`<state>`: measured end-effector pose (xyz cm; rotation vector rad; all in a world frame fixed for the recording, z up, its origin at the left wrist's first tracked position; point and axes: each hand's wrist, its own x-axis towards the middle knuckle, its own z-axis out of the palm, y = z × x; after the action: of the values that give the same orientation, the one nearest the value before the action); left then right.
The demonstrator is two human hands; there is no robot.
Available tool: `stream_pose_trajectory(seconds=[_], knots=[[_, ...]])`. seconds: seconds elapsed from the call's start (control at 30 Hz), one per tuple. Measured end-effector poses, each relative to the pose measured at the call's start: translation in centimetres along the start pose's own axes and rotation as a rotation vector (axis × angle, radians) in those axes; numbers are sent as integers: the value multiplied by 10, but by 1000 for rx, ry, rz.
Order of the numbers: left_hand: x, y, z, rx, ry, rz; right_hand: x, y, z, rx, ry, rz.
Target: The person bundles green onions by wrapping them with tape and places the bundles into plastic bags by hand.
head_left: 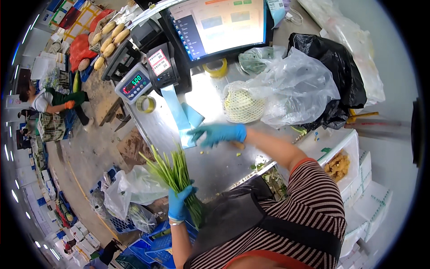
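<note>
Holding stems (174, 171) (left fingers (182, 194)), the person (307, 197) has right fingers (198, 131) at blue labels (177, 114).

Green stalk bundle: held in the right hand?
No, the left hand grips the green stalk bundle; the right hand is apart from it.

A shiny metal bench (215, 172) spreads beneath and ahead of the right hand (218, 134), catching bright glare. To the right of that hand rises a plain pale grey wall (396, 94). Left of the left hand (179, 205) lies a grey-brown floor (85, 152) with a yellow line (82, 190); farther left, white ceiling lights (15, 196) glow in a row.
</note>
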<state>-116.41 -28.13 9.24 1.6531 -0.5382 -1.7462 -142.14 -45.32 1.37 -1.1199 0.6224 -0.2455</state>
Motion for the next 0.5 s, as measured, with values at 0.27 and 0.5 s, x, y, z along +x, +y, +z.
stream_pose_trajectory(seconds=[0.27, 0.5], knots=[[44, -19, 18, -302, -126, 96, 32, -5, 115, 506, 397, -128], [50, -30, 9, -408, -134, 160, 22, 15, 119, 453, 528, -257]])
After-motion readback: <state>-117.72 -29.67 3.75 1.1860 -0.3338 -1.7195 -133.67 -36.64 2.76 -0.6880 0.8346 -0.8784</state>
